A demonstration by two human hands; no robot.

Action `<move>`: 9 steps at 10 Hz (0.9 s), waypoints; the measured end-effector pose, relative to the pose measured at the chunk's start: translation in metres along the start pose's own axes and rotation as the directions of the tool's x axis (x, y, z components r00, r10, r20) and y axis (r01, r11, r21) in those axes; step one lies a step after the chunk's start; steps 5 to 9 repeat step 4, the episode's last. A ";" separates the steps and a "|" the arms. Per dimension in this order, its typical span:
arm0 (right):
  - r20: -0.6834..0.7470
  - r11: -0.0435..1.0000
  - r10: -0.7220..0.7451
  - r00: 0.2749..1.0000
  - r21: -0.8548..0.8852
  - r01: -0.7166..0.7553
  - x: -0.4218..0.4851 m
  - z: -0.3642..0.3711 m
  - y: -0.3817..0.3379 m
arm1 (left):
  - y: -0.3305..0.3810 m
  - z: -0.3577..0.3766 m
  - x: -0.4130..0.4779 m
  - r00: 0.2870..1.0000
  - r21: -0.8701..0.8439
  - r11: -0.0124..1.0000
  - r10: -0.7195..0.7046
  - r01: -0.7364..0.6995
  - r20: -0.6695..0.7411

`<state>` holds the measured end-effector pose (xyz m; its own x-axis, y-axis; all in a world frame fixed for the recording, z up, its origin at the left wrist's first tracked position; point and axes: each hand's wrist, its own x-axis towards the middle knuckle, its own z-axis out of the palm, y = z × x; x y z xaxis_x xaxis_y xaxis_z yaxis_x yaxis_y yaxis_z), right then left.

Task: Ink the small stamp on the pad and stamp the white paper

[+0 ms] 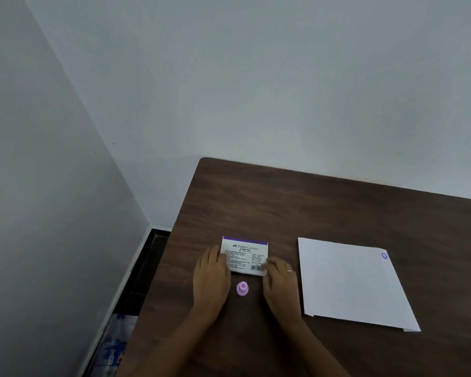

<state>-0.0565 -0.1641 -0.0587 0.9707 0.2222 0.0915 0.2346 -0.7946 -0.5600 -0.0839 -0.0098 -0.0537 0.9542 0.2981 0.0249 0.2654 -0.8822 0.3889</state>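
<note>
A white stamp pad box (244,255) with a purple top band and printed label lies shut on the dark wooden table (324,202). My left hand (211,276) grips its left edge and my right hand (279,278), with a ring on one finger, grips its right front corner. The small pink-purple stamp (242,288) stands upright on the table between my wrists, just in front of the box and untouched. The white paper (354,284) lies to the right and bears one round purple stamp mark (384,256) near its far right corner.
The table stands in a corner against grey walls. Its left edge (158,268) drops to a dark floor strip, where a printed plastic bag (114,346) lies. Bare tabletop stretches behind the box and the paper.
</note>
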 end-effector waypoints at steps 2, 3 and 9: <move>-0.060 0.977 -0.113 0.992 -0.187 0.100 0.038 -0.010 -0.013 | 0.028 -0.006 0.039 0.979 0.034 0.983 0.181 -0.179 -0.097; -0.117 0.965 -0.150 0.982 -0.234 0.119 0.060 -0.027 -0.022 | 0.052 -0.015 0.058 0.959 0.053 0.973 0.232 -0.226 -0.166; -0.203 0.958 -0.181 0.962 -0.256 0.126 0.082 -0.048 -0.029 | 0.078 -0.030 0.077 0.946 0.036 0.968 0.249 -0.247 -0.210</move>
